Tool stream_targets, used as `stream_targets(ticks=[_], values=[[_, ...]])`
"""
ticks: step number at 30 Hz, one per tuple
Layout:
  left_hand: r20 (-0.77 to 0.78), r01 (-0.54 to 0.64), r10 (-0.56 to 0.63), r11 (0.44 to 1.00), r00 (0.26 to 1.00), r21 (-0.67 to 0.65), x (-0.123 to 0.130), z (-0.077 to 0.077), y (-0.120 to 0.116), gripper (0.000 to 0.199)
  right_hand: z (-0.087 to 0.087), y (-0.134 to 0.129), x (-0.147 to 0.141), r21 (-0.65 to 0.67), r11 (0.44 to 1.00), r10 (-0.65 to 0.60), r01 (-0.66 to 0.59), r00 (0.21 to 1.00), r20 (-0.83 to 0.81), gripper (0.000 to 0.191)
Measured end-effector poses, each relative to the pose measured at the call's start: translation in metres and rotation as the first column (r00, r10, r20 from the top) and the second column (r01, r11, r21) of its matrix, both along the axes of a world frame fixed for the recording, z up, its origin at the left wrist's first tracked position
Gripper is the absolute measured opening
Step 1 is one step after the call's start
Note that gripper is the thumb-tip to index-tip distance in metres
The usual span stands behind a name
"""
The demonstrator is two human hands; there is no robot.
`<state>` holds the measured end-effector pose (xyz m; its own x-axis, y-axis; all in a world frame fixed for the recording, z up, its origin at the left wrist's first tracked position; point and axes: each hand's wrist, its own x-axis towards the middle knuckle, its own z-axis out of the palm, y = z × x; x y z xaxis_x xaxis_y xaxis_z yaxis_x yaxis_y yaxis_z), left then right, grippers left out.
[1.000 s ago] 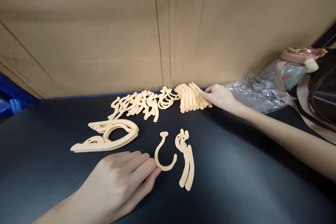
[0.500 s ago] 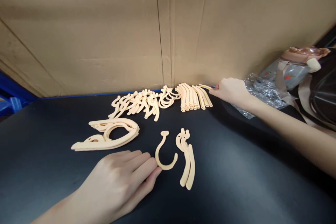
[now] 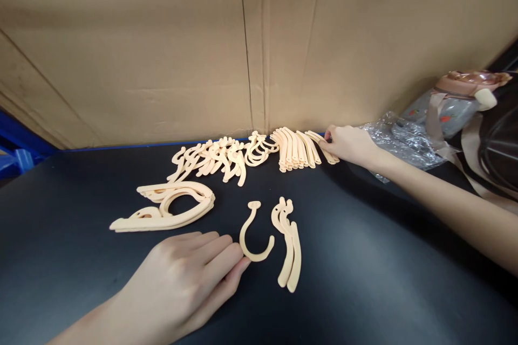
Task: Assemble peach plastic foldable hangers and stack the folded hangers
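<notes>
The left hand (image 3: 190,275) reaches in low, its fingers held together, fingertips and thumb pinching a pale cream hook (image 3: 259,259) at the left of its bend. The hook lies flat on the black table (image 3: 356,259), just off the fingertips to the right, its small flat head pointing away from the person.

The right hand (image 3: 350,144) is stretched to the far edge, fingers curled, the tips at a few loose curved strips (image 3: 331,159) — whether it grips one or only touches it, one cannot tell. Just left of those strips stands a neat row of curved strips (image 3: 289,148), set side by side.

Right of the hook, two hanger arms (image 3: 298,250) with rounded, holed heads lie overlapping. Ahead of the left hand are folded hangers (image 3: 174,222), stacked; beyond them sprawls a heap of hanger arms (image 3: 220,156), with a cluster of hooks (image 3: 254,156) between heap and row.

Farther out, crumpled clear plastic (image 3: 416,145) lies behind the right wrist, near a bottle (image 3: 457,102) with a pinkish lid, a strap and small orange prints — carrot-like in shape. Brown cardboard (image 3: 162,54) rises behind the table.
</notes>
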<state>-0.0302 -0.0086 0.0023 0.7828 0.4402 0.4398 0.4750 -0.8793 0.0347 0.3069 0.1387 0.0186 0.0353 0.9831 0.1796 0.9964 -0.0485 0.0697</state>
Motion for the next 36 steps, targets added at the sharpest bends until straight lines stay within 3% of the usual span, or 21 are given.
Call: stream_targets(ticks=[6, 12, 17, 32, 36], values=[[0.012, -0.034, 0.033, 0.999, 0.999, 0.040, 0.001, 0.003, 0.000, 0.023, 0.004, -0.002, 0.005, 0.011, 0.999, 0.031, -0.031, 0.999, 0.039, 0.037], [0.014, -0.014, 0.013, 0.998, 1.000, 0.062, 0.003, 0.005, 0.002, 0.018, 0.004, -0.008, -0.007, 0.072, 0.961, 0.260, -0.268, 0.960, 0.102, 0.042], [0.015, -0.013, 0.012, 0.998, 1.000, 0.057, 0.001, 0.003, 0.001, 0.018, -0.001, -0.010, -0.009, 0.037, 0.939, 0.335, -0.343, 0.932, 0.136, 0.043], [0.017, -0.011, 0.010, 0.999, 1.000, 0.045, 0.001, 0.002, 0.001, 0.018, 0.001, -0.006, -0.008, 0.086, 0.968, 0.232, -0.236, 0.972, 0.046, 0.037], [0.020, -0.014, 0.013, 0.998, 1.000, 0.056, 0.002, 0.002, 0.000, 0.019, 0.006, -0.003, -0.001, 0.090, 0.984, 0.151, -0.153, 0.988, 0.036, 0.034]])
